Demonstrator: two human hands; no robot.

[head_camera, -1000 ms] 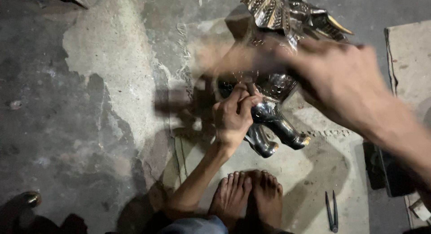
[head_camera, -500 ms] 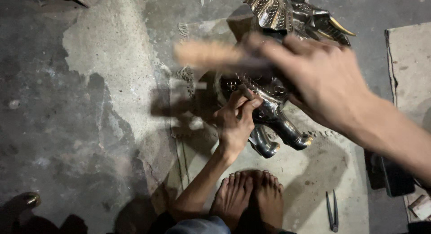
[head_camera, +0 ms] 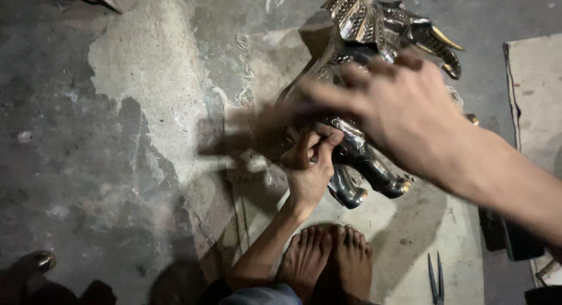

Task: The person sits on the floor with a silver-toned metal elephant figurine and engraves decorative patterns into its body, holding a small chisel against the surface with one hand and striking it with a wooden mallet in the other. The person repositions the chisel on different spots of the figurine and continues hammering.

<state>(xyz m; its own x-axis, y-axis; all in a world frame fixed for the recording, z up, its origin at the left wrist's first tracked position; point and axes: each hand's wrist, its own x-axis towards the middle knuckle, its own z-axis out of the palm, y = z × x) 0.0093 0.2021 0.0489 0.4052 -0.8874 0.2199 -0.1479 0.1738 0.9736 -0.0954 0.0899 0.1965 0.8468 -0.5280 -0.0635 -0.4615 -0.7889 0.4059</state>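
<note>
Just one view here, worn on the head and aimed steeply down at the concrete floor. The right hand is caught very close up, blurred; the bare feet are seen bottom centre.

A rough concrete floor fills the scene, dark and stained on the left, with a paler worn patch running from far to near. A pale slab lies at the right edge. Light is dim, casting hard shadows.

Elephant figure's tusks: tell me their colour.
Golden, against the dark silvery body of the elephant figure; the tusks show in the head view, top right.
</note>
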